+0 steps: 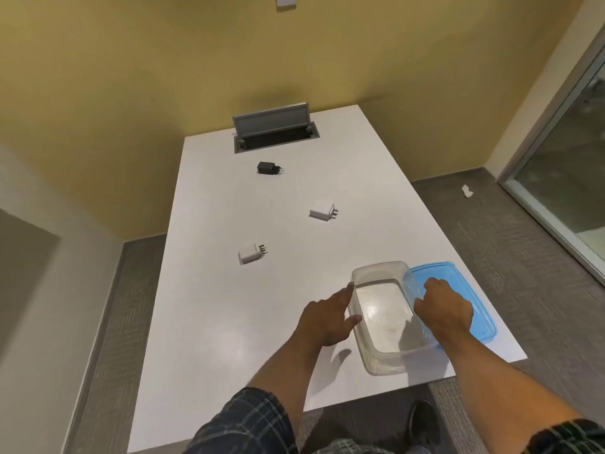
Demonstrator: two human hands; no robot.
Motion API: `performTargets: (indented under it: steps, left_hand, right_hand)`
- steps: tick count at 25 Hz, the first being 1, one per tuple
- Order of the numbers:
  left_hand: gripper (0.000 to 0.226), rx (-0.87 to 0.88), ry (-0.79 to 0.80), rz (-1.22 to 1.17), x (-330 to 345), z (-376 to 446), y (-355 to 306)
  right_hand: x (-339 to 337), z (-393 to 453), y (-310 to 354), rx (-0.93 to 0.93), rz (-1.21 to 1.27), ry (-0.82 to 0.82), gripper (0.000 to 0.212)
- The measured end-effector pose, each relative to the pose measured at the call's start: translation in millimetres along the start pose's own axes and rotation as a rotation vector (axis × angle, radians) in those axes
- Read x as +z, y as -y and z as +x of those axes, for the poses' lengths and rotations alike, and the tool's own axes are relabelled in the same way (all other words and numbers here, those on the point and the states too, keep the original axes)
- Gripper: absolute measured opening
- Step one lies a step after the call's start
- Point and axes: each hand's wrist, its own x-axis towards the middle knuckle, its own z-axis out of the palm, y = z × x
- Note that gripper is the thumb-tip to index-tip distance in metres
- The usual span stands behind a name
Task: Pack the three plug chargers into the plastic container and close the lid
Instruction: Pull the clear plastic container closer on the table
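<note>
A clear plastic container point(376, 273) stands open near the table's front right, with nothing inside it. Its blue lid point(474, 296) lies flat just to its right, partly under the container's edge. My left hand point(324, 319) presses against the container's left wall, fingers spread. My right hand point(443, 309) grips the container's right rim. Three plug chargers lie apart on the table: a white one point(249, 253) left of centre, a second white one point(321, 211) farther back, and a black one point(266, 167) near the far end.
The white table point(212, 322) ends close to the lid on the right. A grey cable box with its flap raised point(273, 131) sits at the far edge. Carpet, a yellow wall and a glass door surround the table.
</note>
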Motion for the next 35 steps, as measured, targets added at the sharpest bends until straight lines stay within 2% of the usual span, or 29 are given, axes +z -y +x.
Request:
performTargets:
  steps: [3,7,11,13,16,19,23,27,31,32,35]
  left_hand:
    - [0.076,-0.017,0.035,-0.061,4.1,2.8,-5.4]
    - [0.079,-0.027,0.064,-0.07,10.8,4.2,-4.8]
    - [0.08,-0.039,0.012,-0.14,11.9,6.8,3.7]
    - [0.081,-0.069,-0.064,-0.14,8.8,7.6,10.8]
    - [0.082,-0.138,-0.176,-0.176,-3.9,9.6,26.0]
    - [0.08,-0.231,-0.125,-0.266,-17.7,9.2,43.9]
    - [0.053,-0.346,-0.079,-0.279,-20.7,0.0,59.9]
    - [0.032,-0.39,-0.08,-0.397,-12.5,-17.3,70.1]
    - [0.025,-0.432,-0.132,-0.476,-13.7,-35.1,85.1]
    - [0.024,-0.455,-0.159,-0.486,-14.9,-38.8,89.7]
    - [0.022,-0.525,-0.25,-0.519,-17.8,-49.0,104.3]
  right_hand:
    - [0.4,0.4,-0.3,0.058,-0.044,0.048,0.012]
    - [11.2,-2.6,-3.9,0.102,-0.023,0.079,0.02]
    - [15.7,-1.9,-3.6,0.077,0.041,0.065,0.026]
    - [16.3,-0.5,0.2,0.044,0.061,0.053,0.025]
    - [13.4,-1.6,11.1,-0.039,0.072,0.053,0.018]
    - [11.2,-3.5,27.6,-0.178,0.045,0.023,0.023]
    - [13.5,-2.6,55.9,-0.444,-0.066,-0.039,0.024]
    - [16.5,-2.6,80.1,-0.588,-0.155,-0.04,0.025]
    - [17.8,-1.5,97.8,-0.644,-0.018,-0.05,0.016]
    - [17.2,-0.3,100.0,-0.629,0.045,-0.027,0.018]
    - [15.9,4.4,95.9,-0.515,0.053,0.062,0.058]
